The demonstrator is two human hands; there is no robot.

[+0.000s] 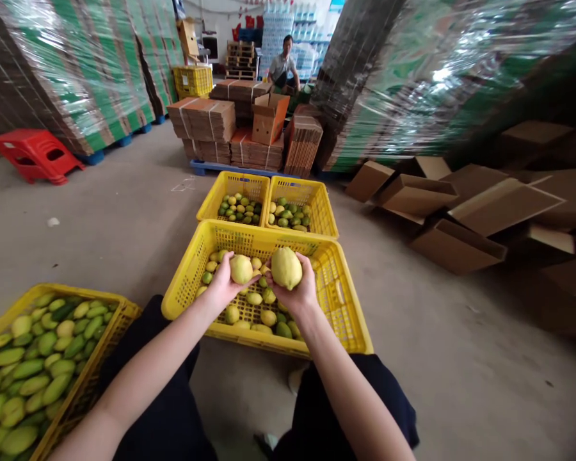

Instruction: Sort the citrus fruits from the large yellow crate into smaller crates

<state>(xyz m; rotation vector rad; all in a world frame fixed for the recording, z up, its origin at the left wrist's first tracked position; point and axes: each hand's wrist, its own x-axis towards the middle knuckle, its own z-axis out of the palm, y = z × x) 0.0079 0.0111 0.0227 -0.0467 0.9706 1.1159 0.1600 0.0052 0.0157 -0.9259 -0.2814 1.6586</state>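
Note:
My left hand (224, 283) is closed around a yellow lemon (241, 269). A larger yellow-green lemon (287, 268) rests in my right hand (303, 289), its fingers curled round the fruit. Both hands are side by side above a yellow plastic crate (350, 314) between my knees. Several yellow and green lemons (254, 298) lie scattered over its bottom, partly hidden by my hands and wrists. The two held fruits are close together but apart.
Behind the crate stand two smaller yellow crates (333, 221) holding lemons. Another crate (118, 307), full of green fruit, is at my left. Flattened cartons (206, 121) lie on a blue pallet, with a person (283, 66) beyond. A red stool (33, 153) and open boxes (456, 246) flank the floor.

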